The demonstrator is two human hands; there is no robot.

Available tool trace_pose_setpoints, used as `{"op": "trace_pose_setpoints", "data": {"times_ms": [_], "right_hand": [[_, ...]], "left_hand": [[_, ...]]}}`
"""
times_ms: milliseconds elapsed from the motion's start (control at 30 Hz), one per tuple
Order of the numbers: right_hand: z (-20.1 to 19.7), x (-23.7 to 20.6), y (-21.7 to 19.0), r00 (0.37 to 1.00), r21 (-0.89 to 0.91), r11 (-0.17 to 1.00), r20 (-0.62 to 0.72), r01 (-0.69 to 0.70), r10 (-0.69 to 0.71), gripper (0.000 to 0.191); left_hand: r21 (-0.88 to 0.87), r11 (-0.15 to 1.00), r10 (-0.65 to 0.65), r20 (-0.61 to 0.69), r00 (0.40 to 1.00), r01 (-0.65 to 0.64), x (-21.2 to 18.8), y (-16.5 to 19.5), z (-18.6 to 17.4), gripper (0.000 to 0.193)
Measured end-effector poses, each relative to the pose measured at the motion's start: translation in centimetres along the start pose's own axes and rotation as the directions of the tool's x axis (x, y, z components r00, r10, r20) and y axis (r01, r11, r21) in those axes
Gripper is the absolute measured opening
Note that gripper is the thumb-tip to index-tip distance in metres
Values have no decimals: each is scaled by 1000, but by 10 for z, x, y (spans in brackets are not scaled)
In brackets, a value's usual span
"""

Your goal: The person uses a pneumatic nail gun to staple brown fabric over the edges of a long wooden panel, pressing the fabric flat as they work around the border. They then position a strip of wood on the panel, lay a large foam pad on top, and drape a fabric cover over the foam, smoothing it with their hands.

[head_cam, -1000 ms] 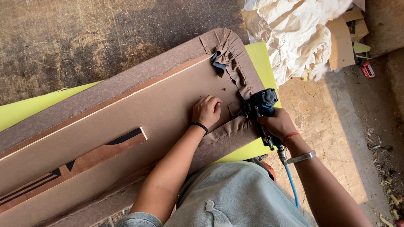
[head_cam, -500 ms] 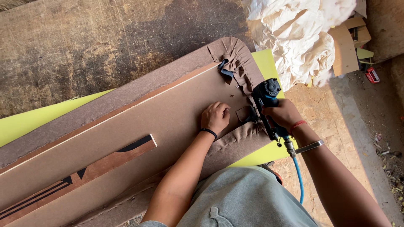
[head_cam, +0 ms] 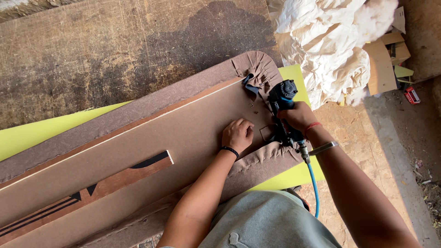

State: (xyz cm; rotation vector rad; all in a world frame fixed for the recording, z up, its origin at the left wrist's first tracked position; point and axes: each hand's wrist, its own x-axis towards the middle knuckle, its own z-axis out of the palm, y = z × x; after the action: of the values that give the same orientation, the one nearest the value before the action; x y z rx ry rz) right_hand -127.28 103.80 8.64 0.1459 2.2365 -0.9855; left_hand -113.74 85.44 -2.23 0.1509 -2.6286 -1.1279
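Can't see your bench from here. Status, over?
Right hand gripping blue staple gun. Left hand pressing panel beside brown fabric. Nothing blocking.

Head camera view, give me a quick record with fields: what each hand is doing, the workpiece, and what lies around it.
left hand: left hand rests knuckles-down on the board, near its rounded end
right hand: right hand grips a blue and black pneumatic stapler, nose down at the board's end
hose: blue air hose runs from the stapler's base toward the person
workpiece: long board wrapped in brown fabric, pleated around the rounded end
underlay: yellow-green sheet beneath the board
surroundings: crumpled white material and cardboard scraps beyond the board's end
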Motion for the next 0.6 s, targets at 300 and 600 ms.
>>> {"op": "trace_pose_setpoints", "data": {"times_ms": [300,600], "right_hand": [[0,19,-42,989,168,976,39,137,-146,6],[12,43,-73,982,-79,990,157,114,-101,21]], "left_hand": [[38,999,19,-10,1000,-18,2,-3,0,8],[39,999,27,-62,998,-25,4,-8,1,8]]}}
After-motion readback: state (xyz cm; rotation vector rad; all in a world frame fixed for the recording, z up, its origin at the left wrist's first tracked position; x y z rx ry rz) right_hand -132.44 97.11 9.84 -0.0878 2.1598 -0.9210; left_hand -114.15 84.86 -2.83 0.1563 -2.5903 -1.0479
